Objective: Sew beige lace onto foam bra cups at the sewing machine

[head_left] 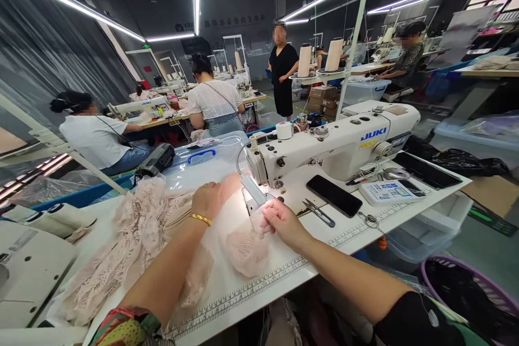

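My left hand (206,201), with a gold bracelet at the wrist, is closed on pink sheer fabric (230,188) left of the needle area; its fingertips are partly hidden. Close to the needle, my right hand (280,221) pinches a thin, pale edge of the fabric. A gathered pink lace part (246,251) lies on the table below the fingers. The white sewing machine (324,143) has a small lit lamp (253,190) over its needle plate. More pink lace cloth (135,227) is heaped left of my left forearm.
Thread snips (319,212), a black phone (334,195) and a white box (391,192) lie right of the needle area. A printed ruler (243,293) runs along the table's front edge. Behind the table stands a clear plastic bin (178,170). Several people sit or stand beyond.
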`<state>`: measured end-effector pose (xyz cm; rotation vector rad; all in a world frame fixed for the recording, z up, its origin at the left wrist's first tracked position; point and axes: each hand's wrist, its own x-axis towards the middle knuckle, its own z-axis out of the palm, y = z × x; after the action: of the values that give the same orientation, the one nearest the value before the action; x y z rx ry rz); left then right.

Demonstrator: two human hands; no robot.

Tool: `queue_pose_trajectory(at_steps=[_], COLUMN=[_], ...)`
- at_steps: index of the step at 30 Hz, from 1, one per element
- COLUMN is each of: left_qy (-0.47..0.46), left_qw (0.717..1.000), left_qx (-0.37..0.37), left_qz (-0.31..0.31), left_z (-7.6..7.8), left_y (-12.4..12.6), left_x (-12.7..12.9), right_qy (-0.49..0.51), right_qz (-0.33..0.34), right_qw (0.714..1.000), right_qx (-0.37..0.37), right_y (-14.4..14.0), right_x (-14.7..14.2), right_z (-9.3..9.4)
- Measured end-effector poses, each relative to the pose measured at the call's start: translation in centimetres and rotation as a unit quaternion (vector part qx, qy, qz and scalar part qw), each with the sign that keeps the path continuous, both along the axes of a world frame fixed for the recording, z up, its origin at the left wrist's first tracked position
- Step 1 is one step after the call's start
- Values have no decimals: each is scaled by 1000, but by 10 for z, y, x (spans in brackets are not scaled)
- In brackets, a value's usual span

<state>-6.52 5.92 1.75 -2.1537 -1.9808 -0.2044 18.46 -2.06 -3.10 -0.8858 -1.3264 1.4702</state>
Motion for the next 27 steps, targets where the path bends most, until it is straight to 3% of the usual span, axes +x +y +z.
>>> queue_pose_trajectory(at_steps=[4,7,10,12,14,16,18,20,23,27], left_qy=[-51,-118,-189,-262,-316,-351,-360,-347,-347,-349], left_qw=[998,992,981,945,901,876,872,886,892,836], left_qx=[27,28,-50,-179,-269,-304,-308,-283,-230,-301], left_qz=[26,34,-19,-85,-124,-129,-124,-123,-175,-299], left_z=[22,46,69,77,78,72,63,56,56,64], left_y=[-3,-23,-62,-91,-113,-124,-125,-123,-123,-134], left_x=[4,5,12,23,38,51,59,61,58,53], right_qy=[-4,-2,23,41,54,53,20,-56,-180,-278], right_qz=[-2,-11,-14,-3,15,30,27,13,28,135], right_qw=[1000,1000,1000,999,998,998,999,993,953,858], right_qx=[0,2,-14,-22,-17,-1,34,101,242,410], right_y=[2,2,-1,-5,-12,-19,-28,-37,-50,-61], right_x=[1,5,12,18,24,28,31,31,32,32], right_z=[1,1,2,4,8,12,17,25,43,70])
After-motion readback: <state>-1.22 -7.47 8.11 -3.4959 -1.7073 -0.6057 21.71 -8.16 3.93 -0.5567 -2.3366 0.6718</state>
